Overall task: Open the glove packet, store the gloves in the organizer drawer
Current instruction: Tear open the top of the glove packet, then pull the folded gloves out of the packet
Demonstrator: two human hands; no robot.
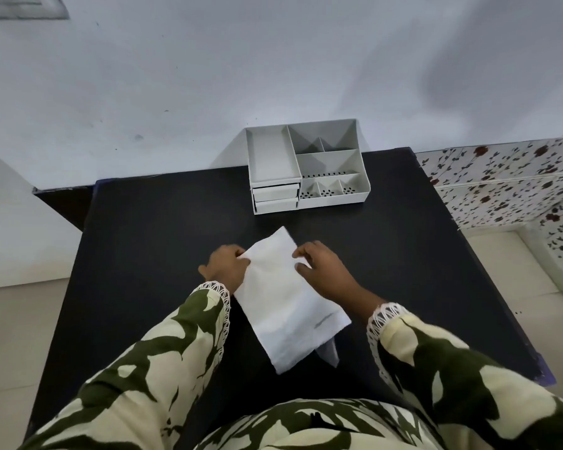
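At frame centre, the white glove packet (288, 298) lies slanted on the black table (150, 228), its upper end pinched between the left hand (228, 266) and right hand (325, 271). The organizer (306, 165) sits at the table's far edge, its 2 drawers (276, 198) closed; bare tabletop lies between.
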